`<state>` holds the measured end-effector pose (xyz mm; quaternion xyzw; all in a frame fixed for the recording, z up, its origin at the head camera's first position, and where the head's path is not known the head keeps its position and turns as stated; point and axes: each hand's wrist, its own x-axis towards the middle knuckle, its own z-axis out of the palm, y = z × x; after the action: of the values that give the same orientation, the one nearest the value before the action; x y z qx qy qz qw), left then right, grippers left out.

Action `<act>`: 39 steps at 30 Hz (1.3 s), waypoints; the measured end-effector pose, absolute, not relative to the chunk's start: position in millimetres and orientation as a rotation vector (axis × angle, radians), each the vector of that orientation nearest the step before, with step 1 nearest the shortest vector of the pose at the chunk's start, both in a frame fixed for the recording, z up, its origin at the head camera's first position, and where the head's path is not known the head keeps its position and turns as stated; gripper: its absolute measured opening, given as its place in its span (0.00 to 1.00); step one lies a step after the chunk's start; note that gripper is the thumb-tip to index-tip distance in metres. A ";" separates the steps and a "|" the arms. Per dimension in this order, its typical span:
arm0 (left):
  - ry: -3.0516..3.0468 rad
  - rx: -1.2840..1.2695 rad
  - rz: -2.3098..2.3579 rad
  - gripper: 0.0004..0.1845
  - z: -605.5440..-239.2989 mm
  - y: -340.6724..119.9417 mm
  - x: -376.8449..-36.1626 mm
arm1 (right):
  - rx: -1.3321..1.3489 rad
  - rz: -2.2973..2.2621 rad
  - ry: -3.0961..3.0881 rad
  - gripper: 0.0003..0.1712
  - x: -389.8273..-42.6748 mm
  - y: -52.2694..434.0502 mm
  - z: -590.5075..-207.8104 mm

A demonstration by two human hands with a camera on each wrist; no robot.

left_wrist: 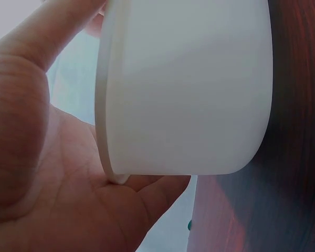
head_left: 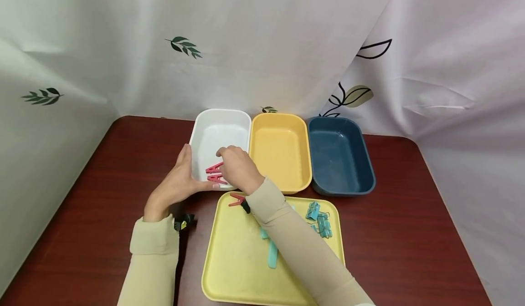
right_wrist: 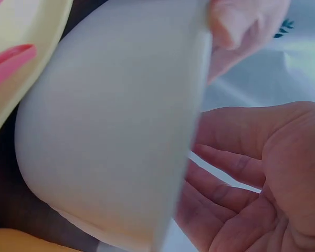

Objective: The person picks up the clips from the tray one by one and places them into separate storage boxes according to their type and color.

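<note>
My left hand cups the near left corner of a white bin, fingers straight up its side and thumb along the front rim. In the left wrist view the open palm lies against the bin wall. My right hand reaches over the bin's front rim, just above two red clips lying inside. The right wrist view shows its fingers loosely spread and empty beside the bin wall. One more red clip lies on the yellow tray.
An empty yellow bin and a dark blue bin stand to the right of the white one. Teal binder clips and a teal peg lie on the tray. A white curtain surrounds the brown table.
</note>
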<state>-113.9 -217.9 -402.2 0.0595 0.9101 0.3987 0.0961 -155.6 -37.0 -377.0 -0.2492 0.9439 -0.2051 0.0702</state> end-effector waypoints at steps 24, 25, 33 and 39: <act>2.692 0.161 1.183 0.76 -401.0 -216.2 -111.1 | -0.760 -0.802 2.819 0.18 -105.7 5.3 -362.2; 2.693 0.165 1.190 0.76 -401.4 -216.4 -110.8 | -0.761 -0.807 2.819 0.18 -104.0 6.3 -361.9; 2.704 0.164 1.195 0.76 -403.3 -217.0 -111.2 | -0.784 -0.856 2.824 0.16 -90.2 12.2 -361.0; 2.729 0.233 1.264 0.72 -405.8 -217.9 -112.8 | -0.787 -0.860 2.814 0.14 -79.8 15.9 -366.2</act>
<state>-112.8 -217.9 -405.8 0.0772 0.9029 0.4183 0.0625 -79.8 15.9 -366.2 -0.2580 0.9228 -0.2821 0.0477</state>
